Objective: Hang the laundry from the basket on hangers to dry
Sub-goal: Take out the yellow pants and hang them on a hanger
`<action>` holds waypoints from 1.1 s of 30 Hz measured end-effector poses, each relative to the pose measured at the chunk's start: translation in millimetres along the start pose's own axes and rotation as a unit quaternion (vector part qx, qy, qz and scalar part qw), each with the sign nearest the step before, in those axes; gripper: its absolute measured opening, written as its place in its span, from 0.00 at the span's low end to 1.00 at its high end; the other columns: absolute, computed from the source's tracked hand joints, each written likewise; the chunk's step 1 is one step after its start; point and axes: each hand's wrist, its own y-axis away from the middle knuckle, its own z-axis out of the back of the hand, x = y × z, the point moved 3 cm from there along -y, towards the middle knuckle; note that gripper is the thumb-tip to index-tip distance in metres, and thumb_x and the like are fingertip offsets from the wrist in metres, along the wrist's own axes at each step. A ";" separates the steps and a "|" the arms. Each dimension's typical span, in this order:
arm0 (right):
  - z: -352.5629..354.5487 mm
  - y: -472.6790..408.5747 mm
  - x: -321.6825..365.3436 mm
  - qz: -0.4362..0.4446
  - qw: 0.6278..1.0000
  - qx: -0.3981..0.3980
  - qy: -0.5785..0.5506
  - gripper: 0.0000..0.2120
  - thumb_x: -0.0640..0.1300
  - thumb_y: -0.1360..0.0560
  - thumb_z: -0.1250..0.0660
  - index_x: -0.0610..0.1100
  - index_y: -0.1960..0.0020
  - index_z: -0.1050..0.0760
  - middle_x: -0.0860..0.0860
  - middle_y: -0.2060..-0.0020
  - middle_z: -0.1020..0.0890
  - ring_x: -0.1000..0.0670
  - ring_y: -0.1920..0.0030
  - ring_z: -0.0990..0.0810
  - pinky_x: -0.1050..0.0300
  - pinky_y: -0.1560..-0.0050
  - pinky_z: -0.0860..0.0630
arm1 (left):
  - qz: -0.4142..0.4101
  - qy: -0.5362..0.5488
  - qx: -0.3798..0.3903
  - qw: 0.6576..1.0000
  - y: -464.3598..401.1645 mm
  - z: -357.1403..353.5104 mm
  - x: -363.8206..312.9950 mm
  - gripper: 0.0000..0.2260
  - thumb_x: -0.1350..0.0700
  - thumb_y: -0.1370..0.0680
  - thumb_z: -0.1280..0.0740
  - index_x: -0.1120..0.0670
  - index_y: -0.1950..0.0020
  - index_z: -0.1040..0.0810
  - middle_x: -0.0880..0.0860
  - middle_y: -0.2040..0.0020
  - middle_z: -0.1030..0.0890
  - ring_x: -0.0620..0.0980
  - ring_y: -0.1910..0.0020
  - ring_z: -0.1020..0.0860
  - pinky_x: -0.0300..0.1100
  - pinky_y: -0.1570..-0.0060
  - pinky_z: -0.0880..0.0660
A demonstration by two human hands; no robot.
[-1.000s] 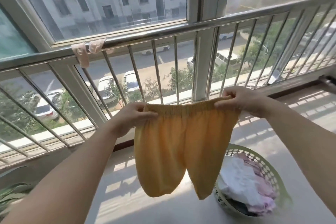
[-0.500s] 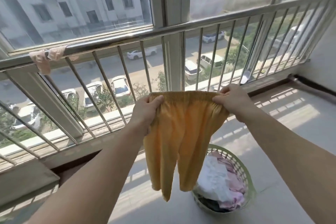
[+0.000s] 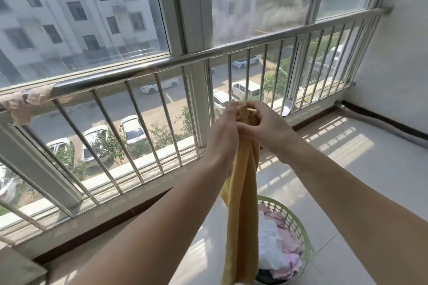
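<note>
Yellow shorts (image 3: 243, 203) hang folded in half lengthwise in front of me, their waistband bunched between both hands. My left hand (image 3: 223, 131) grips the waistband from the left, and my right hand (image 3: 266, 127) pinches it from the right, the two hands touching. Below, on the tiled floor, stands a green plastic laundry basket (image 3: 298, 227) holding white and pink clothes; the shorts hide its left part. No hanger is in view.
A steel railing (image 3: 162, 66) with vertical bars runs along the window in front of me. A beige cloth (image 3: 20, 105) is tied to the rail at the far left. A white wall (image 3: 393, 53) closes the balcony on the right.
My hands have come together, folding the spread waistband in half so the shorts hang narrow. The view has turned right and the basket sits lower in frame.
</note>
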 end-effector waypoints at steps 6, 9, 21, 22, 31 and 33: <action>22.5 -13.9 17.2 0.038 0.991 -0.117 0.054 0.19 0.32 0.27 0.34 0.44 0.39 0.29 0.43 0.53 0.21 0.47 0.57 0.19 0.56 0.57 0.19 | -0.120 -0.165 0.048 0.978 -24.3 18.8 -14.1 0.05 0.62 0.23 0.36 0.55 0.48 0.24 0.54 0.51 0.21 0.52 0.50 0.22 0.41 0.49 0.22; 28.1 -17.8 23.9 0.021 0.993 -0.112 -0.032 0.16 0.29 0.29 0.35 0.45 0.46 0.25 0.45 0.57 0.20 0.45 0.56 0.20 0.48 0.51 0.19 | -0.125 -0.308 -0.042 0.942 -49.8 41.4 -12.2 0.30 0.57 0.33 0.24 0.51 0.36 0.35 0.53 0.40 0.33 0.50 0.39 0.31 0.44 0.37 0.31; 77.8 -23.5 22.3 -0.020 0.971 -0.110 0.212 0.18 0.34 0.31 0.28 0.52 0.48 0.26 0.54 0.59 0.21 0.50 0.54 0.22 0.53 0.48 0.25 | 0.031 -0.215 0.221 0.951 -100.2 15.7 -6.5 0.06 0.62 0.29 0.28 0.53 0.55 0.20 0.56 0.51 0.18 0.55 0.48 0.20 0.48 0.44 0.23; 81.5 -27.3 19.9 -0.004 0.963 -0.151 0.222 0.17 0.35 0.31 0.29 0.51 0.48 0.25 0.53 0.58 0.21 0.49 0.53 0.23 0.53 0.49 0.25 | 0.014 -0.210 0.215 0.954 -105.4 6.4 -5.2 0.06 0.63 0.29 0.28 0.52 0.56 0.20 0.56 0.51 0.18 0.55 0.48 0.20 0.48 0.45 0.23; 124.8 -56.0 -5.7 0.067 0.958 -0.268 0.076 0.17 0.32 0.32 0.29 0.47 0.47 0.25 0.48 0.54 0.19 0.52 0.53 0.21 0.59 0.49 0.22 | -0.046 -0.131 0.192 0.972 -152.9 -50.3 1.6 0.10 0.66 0.29 0.28 0.51 0.58 0.20 0.56 0.54 0.18 0.55 0.50 0.20 0.50 0.45 0.22; 129.7 -57.0 -11.8 0.061 0.963 -0.254 0.068 0.17 0.32 0.32 0.29 0.47 0.48 0.24 0.51 0.57 0.19 0.56 0.58 0.21 0.66 0.54 0.24 | -0.041 -0.125 0.202 0.971 -156.9 -54.5 8.8 0.08 0.66 0.29 0.28 0.53 0.56 0.20 0.59 0.50 0.18 0.57 0.48 0.20 0.51 0.44 0.23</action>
